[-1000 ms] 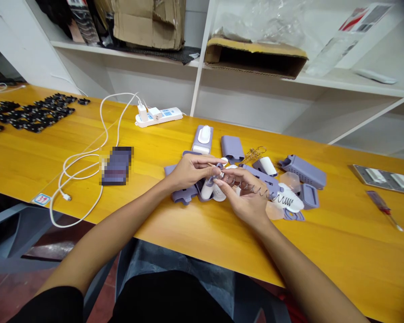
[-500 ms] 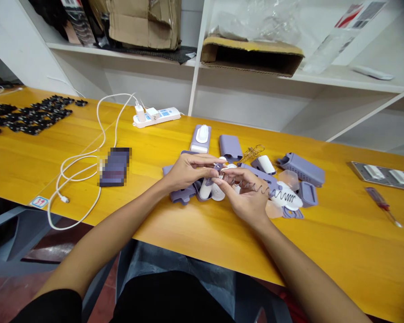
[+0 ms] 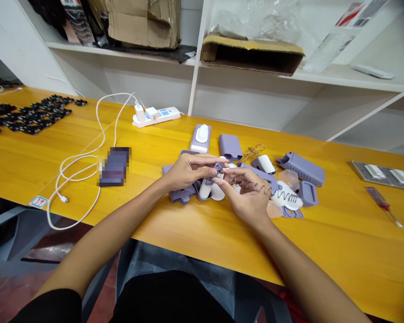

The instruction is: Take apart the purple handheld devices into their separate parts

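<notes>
My left hand (image 3: 185, 172) is closed, pinching a small purple plastic part (image 3: 218, 167) between thumb and fingers. My right hand (image 3: 251, 202) meets it there, its thumb and fingertips closed on one end of a long metal coil spring (image 3: 287, 196). The spring runs back across my right fingers, and its far end hangs past the hand over a white oval piece (image 3: 291, 204). Fingers partly hide where spring and purple part meet. Under my hands lie purple housings (image 3: 183, 195) and a white cylinder (image 3: 205, 189).
Farther back are a purple case (image 3: 230, 147), a perforated purple case (image 3: 303, 168) and tangled thin wires (image 3: 254, 152). A screwdriver (image 3: 382, 202) and a metal plate (image 3: 387, 175) lie right. Leftward are a phone (image 3: 115, 167), white cable, power strip (image 3: 158, 116) and black parts (image 3: 30, 114).
The purple part has turned slightly between my fingertips, showing more of its face. The spring's free end has shifted a little right. Both hands stay almost in place.
</notes>
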Demonstrator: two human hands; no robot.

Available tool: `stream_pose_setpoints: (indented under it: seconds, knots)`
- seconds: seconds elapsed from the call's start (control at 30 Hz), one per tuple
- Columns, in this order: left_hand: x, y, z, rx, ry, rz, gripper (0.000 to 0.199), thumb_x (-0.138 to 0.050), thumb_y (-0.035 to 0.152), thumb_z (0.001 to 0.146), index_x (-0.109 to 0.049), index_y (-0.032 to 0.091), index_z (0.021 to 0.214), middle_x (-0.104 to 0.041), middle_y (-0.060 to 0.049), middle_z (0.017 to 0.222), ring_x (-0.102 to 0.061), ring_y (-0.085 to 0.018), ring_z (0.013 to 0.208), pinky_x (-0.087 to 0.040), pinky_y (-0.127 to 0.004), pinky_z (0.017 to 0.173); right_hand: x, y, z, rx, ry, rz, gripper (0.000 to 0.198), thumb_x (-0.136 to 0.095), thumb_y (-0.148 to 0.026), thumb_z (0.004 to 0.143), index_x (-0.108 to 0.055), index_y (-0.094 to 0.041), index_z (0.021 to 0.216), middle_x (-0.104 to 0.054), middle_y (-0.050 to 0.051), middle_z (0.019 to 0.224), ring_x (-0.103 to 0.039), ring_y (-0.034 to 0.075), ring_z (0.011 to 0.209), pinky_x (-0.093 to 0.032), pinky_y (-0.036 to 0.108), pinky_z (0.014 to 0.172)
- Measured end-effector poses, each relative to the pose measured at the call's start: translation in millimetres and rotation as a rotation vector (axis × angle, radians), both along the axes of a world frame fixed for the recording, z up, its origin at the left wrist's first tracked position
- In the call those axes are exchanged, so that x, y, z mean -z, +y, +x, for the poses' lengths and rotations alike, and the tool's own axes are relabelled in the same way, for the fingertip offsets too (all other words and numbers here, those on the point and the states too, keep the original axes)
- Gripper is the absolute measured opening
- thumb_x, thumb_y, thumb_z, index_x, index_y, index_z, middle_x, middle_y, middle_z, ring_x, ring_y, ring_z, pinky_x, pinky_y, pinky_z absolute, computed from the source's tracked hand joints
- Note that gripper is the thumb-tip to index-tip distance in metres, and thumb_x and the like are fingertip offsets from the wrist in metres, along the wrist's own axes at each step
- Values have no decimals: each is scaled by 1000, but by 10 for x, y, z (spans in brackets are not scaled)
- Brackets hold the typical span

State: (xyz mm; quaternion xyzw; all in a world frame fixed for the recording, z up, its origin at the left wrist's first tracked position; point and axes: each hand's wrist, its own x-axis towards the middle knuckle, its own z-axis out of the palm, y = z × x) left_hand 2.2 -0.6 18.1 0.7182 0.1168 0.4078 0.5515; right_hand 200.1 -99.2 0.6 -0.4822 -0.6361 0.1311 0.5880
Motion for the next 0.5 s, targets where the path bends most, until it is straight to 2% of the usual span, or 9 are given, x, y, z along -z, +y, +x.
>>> stream_pose_setpoints:
  seconds: [0.33,0.5]
  knots:
    - [19,8,26,-64,-12,17,34,-93,47,92,-91,27,120,-86,-13,130,-78,-29,131,-60,-45,119,-7,17,10,9,7,-22,25,-90,-45,94,-78,-25,105,-76,0,79,-68,18,66,-56,34,61]
    - [41,-3,35,-67,-4,-55,42,-94,51,90,-90,24,123,-86,-14,131,-80,-29,128,-62,-41,113,2,22,28,-38,-44,2,23,-89,-40,96,-77,-26,111,-78,1,88,-71,20,74,-59,36,68]
